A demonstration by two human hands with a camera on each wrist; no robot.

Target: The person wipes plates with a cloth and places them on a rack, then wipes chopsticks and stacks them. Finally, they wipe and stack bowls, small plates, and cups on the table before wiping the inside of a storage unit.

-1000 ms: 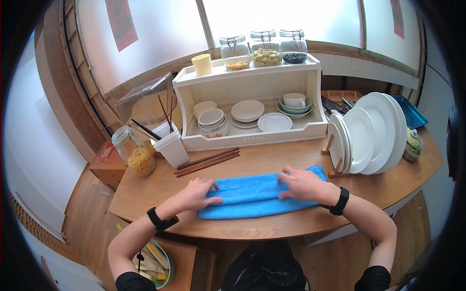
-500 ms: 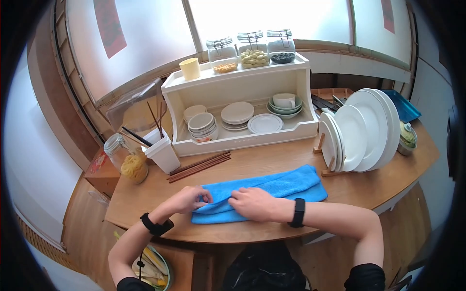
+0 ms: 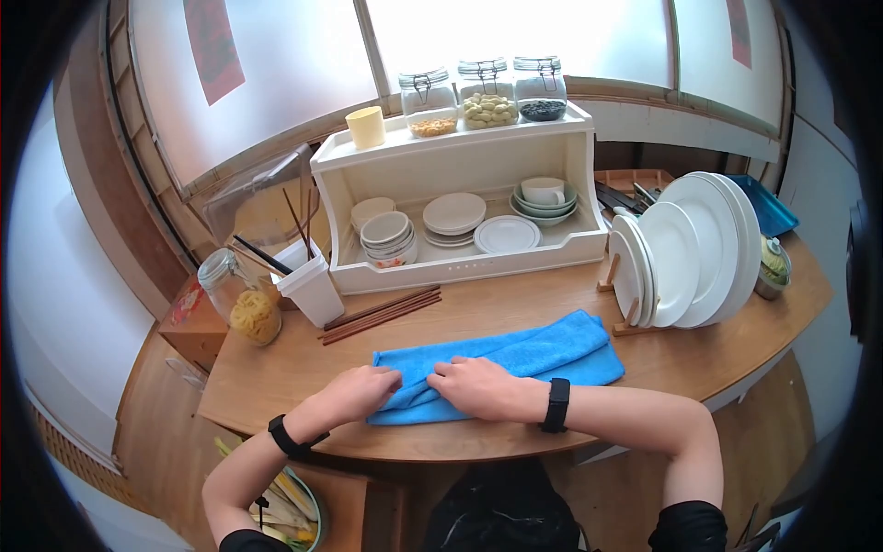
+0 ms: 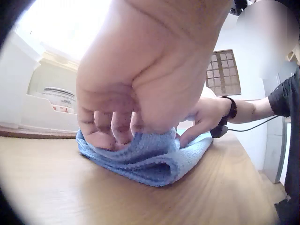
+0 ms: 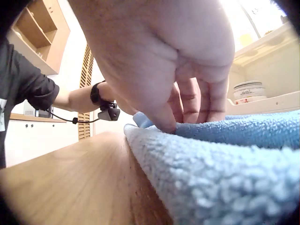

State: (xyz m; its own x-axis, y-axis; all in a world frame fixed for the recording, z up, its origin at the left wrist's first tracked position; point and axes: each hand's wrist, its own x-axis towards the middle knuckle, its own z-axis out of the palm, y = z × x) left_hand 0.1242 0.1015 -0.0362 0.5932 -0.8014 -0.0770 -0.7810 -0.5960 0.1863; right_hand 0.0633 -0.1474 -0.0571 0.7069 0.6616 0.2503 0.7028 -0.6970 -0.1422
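Note:
A blue towel (image 3: pixel 566 350), folded lengthwise into a long strip, lies across the wooden table (image 3: pixel 515 443) in front of me. At its left end my left hand (image 3: pixel 361 390) pinches the cloth, its fingers (image 4: pixel 123 127) curled into the upper layer. The layers of the folded end (image 4: pixel 161 173) show below that hand in the left wrist view. A short way to the right, my right hand (image 3: pixel 478 386) pinches the towel's top layer between thumb and fingertips. In the right wrist view its fingers (image 5: pixel 190 101) press down into a crease of the cloth (image 5: pixel 211 164).
Chopsticks (image 3: pixel 382 316) lie behind the towel, beside a white utensil holder (image 3: pixel 313 293) and a pasta jar (image 3: pixel 255 316). A white shelf (image 3: pixel 469 269) with bowls and plates stands at the back. On the right is a rack of plates (image 3: pixel 676 267); a vegetable basin (image 3: pixel 315 515) sits lower left.
My right hand has moved left along the towel, from its right part to near my left hand. Both hands have taken hold of the left part, where the cloth is now bunched up.

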